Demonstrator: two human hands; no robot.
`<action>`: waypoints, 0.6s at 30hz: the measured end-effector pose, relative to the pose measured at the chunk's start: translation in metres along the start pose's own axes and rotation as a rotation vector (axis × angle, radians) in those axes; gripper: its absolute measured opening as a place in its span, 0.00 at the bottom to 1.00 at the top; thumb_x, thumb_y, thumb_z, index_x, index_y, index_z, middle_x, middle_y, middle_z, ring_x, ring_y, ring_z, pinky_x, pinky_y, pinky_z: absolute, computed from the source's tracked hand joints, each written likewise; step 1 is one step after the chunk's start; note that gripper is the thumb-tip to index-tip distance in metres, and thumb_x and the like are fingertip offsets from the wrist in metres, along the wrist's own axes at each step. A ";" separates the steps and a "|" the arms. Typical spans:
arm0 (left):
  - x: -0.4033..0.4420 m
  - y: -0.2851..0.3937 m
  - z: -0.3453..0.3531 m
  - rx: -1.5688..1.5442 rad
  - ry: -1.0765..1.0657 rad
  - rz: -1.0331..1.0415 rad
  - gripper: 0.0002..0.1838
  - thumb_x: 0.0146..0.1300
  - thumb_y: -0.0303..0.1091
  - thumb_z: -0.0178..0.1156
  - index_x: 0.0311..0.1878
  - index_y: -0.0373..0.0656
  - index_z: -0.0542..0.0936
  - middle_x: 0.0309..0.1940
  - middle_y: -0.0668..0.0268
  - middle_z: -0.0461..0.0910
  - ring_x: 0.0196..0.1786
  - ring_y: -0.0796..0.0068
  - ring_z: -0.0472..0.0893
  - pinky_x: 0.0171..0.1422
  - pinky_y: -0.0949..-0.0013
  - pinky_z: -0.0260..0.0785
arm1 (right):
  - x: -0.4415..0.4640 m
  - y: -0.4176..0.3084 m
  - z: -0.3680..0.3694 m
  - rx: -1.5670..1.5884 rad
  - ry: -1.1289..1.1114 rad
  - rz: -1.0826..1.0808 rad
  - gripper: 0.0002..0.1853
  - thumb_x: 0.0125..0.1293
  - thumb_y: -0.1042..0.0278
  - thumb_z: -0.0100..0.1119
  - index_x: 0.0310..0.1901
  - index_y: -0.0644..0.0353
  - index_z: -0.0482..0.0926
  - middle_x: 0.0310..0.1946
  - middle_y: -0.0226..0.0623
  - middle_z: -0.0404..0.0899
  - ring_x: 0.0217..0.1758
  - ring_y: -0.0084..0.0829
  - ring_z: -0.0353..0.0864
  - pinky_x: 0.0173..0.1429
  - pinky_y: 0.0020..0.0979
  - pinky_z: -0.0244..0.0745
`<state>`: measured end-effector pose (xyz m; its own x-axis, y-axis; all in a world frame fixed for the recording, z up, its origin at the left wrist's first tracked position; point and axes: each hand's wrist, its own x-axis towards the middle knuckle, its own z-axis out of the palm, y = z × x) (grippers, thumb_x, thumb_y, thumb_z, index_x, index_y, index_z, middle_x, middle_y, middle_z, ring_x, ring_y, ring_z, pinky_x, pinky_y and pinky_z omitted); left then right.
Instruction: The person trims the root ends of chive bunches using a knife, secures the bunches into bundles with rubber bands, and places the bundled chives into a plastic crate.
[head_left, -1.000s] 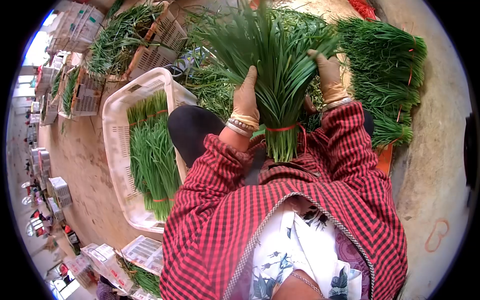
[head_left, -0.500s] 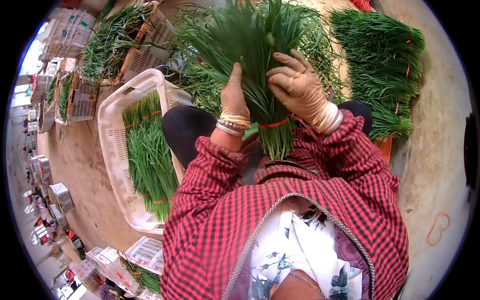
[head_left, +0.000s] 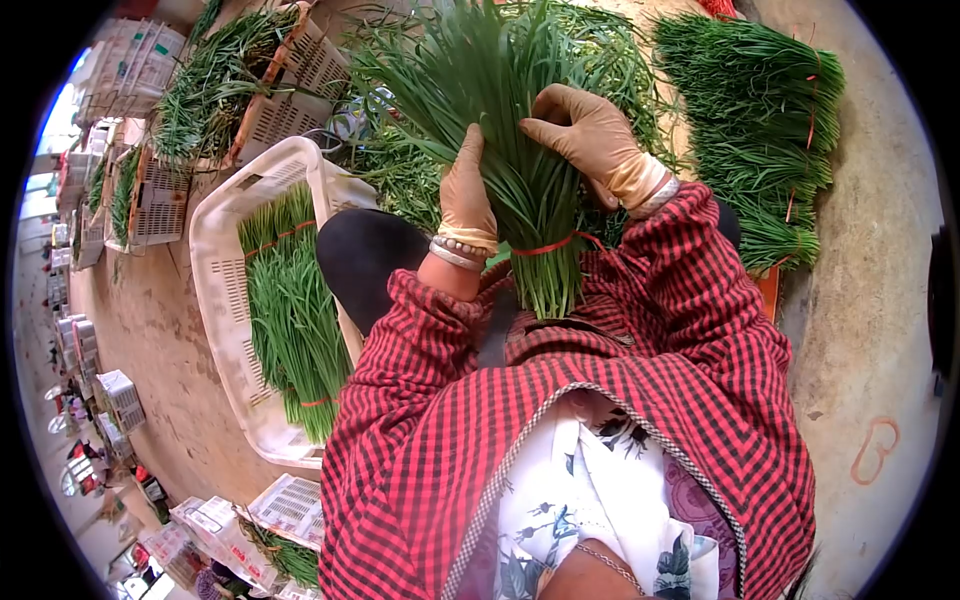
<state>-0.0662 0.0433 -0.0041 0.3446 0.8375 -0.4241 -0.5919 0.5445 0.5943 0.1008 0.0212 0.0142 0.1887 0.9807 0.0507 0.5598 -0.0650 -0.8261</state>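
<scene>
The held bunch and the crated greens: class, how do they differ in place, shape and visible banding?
The held bunch is between the person's hands, while the crated greens lie in a white crate.
The held bunch's leaves fan out; the crated greens are packed together.
The held bunch shows one red band, the crated greens two.
Both have long green leaves.

Red checked jacket (head_left: 420,450) (patterned edging (head_left: 575,387)), tan gloves (head_left: 600,142).
</scene>
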 end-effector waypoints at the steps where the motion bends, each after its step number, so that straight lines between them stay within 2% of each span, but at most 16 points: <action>1: -0.001 0.001 0.001 0.001 0.013 0.002 0.20 0.70 0.41 0.56 0.55 0.33 0.77 0.49 0.57 0.82 0.48 0.62 0.83 0.55 0.61 0.78 | 0.002 0.000 0.002 0.032 -0.008 0.025 0.17 0.57 0.53 0.69 0.40 0.57 0.82 0.33 0.36 0.84 0.37 0.32 0.83 0.44 0.32 0.76; 5: 0.002 -0.003 -0.003 0.034 0.011 0.043 0.20 0.70 0.41 0.57 0.55 0.33 0.77 0.49 0.57 0.82 0.47 0.62 0.83 0.54 0.62 0.78 | 0.007 0.010 0.008 -0.041 -0.011 0.031 0.16 0.58 0.55 0.67 0.41 0.57 0.82 0.33 0.37 0.84 0.36 0.32 0.82 0.44 0.32 0.76; 8: 0.006 -0.002 -0.008 0.003 0.035 0.027 0.20 0.69 0.41 0.58 0.54 0.33 0.78 0.49 0.57 0.82 0.47 0.62 0.83 0.53 0.62 0.78 | 0.001 0.010 0.011 0.054 0.013 0.026 0.13 0.61 0.60 0.66 0.41 0.59 0.82 0.32 0.34 0.84 0.36 0.28 0.81 0.44 0.30 0.76; 10: 0.005 0.000 -0.010 0.004 0.028 0.016 0.20 0.69 0.41 0.58 0.54 0.33 0.78 0.48 0.57 0.82 0.46 0.62 0.83 0.53 0.62 0.78 | -0.005 0.008 0.012 0.358 -0.020 0.066 0.10 0.62 0.64 0.66 0.41 0.61 0.82 0.31 0.32 0.83 0.36 0.23 0.80 0.43 0.27 0.75; 11: 0.006 0.000 -0.009 0.003 0.029 0.016 0.20 0.69 0.41 0.58 0.54 0.33 0.78 0.48 0.57 0.82 0.46 0.62 0.83 0.53 0.62 0.78 | -0.008 0.006 0.013 0.307 -0.008 0.035 0.09 0.62 0.68 0.65 0.41 0.61 0.82 0.32 0.31 0.83 0.37 0.20 0.79 0.43 0.25 0.75; 12: 0.006 -0.001 -0.008 0.012 0.044 0.019 0.19 0.69 0.41 0.58 0.54 0.34 0.78 0.48 0.57 0.82 0.46 0.62 0.83 0.53 0.62 0.78 | -0.007 0.008 0.015 0.307 -0.008 0.038 0.09 0.62 0.68 0.65 0.41 0.61 0.82 0.32 0.31 0.83 0.37 0.20 0.79 0.43 0.25 0.75; 14: 0.005 -0.001 -0.007 0.021 0.058 0.023 0.19 0.69 0.41 0.58 0.54 0.34 0.78 0.48 0.57 0.82 0.46 0.62 0.83 0.53 0.62 0.79 | -0.004 0.012 0.019 0.290 0.087 -0.092 0.11 0.63 0.67 0.65 0.45 0.60 0.81 0.34 0.32 0.83 0.37 0.21 0.78 0.44 0.26 0.75; 15: 0.004 -0.001 -0.007 0.025 0.047 0.021 0.19 0.69 0.40 0.58 0.54 0.34 0.78 0.48 0.57 0.82 0.46 0.62 0.83 0.53 0.62 0.78 | -0.002 0.010 0.016 0.361 0.084 -0.062 0.13 0.63 0.68 0.65 0.49 0.59 0.80 0.35 0.31 0.83 0.37 0.21 0.78 0.45 0.27 0.75; 18: 0.004 0.000 -0.006 0.015 0.026 0.021 0.19 0.69 0.40 0.58 0.54 0.34 0.78 0.48 0.57 0.82 0.47 0.62 0.83 0.54 0.62 0.78 | -0.001 -0.001 0.008 0.313 0.016 -0.066 0.16 0.62 0.66 0.66 0.51 0.59 0.79 0.34 0.32 0.83 0.36 0.22 0.79 0.44 0.27 0.76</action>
<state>-0.0686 0.0464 -0.0100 0.3129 0.8472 -0.4293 -0.5874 0.5279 0.6134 0.0934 0.0218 0.0098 0.1740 0.9778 0.1165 0.2963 0.0609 -0.9532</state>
